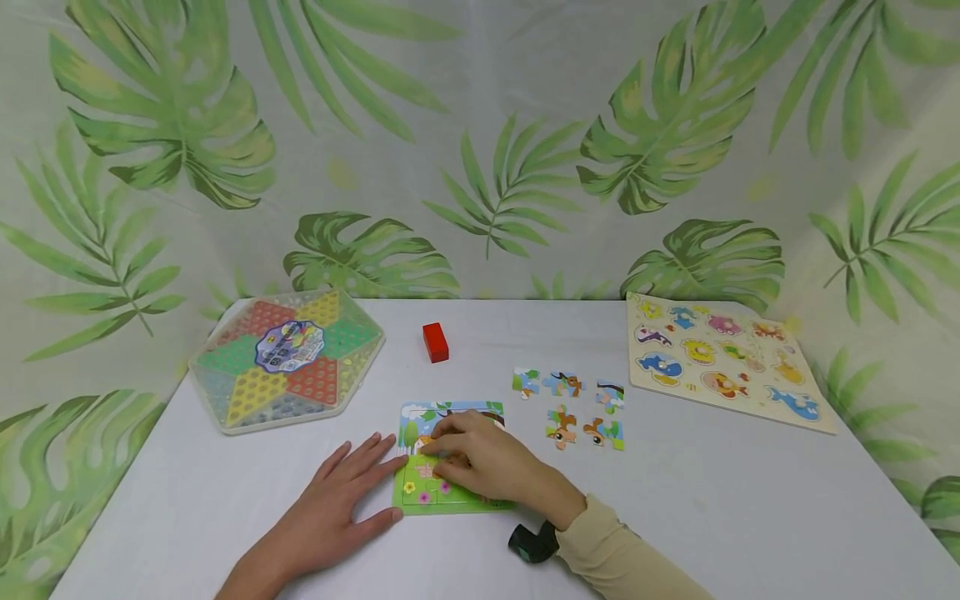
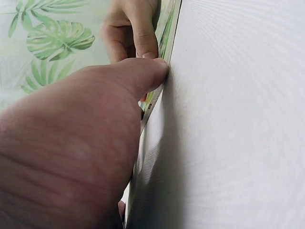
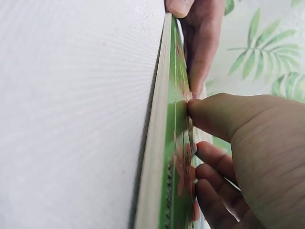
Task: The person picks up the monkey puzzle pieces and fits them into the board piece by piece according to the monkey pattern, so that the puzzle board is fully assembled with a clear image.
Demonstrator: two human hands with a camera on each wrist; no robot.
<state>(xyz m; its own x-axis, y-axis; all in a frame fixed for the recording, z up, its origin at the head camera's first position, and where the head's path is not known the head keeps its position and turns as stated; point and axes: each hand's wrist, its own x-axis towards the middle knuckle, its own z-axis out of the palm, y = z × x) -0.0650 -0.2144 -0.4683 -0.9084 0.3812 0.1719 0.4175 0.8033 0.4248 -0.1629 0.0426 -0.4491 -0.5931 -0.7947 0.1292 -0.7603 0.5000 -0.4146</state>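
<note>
red block | hexagonal game — left | animal board — right

Pale cloth backdrop with green leaf prints behind a white-covered table

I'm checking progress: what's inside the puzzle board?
At lower left, the puzzle board holds pieces printed with flowers. The right hand covers much of its middle; what lies directly beneath cannot be seen.

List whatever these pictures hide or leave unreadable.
Head: middle of the puzzle board, covered by the right hand.
Head: lettering on the hexagonal box's label, too small.
Head: right sleeve, cut off by the bottom edge.
Right wrist: dark marks on the puzzle board, too slanted and blurred.
</note>
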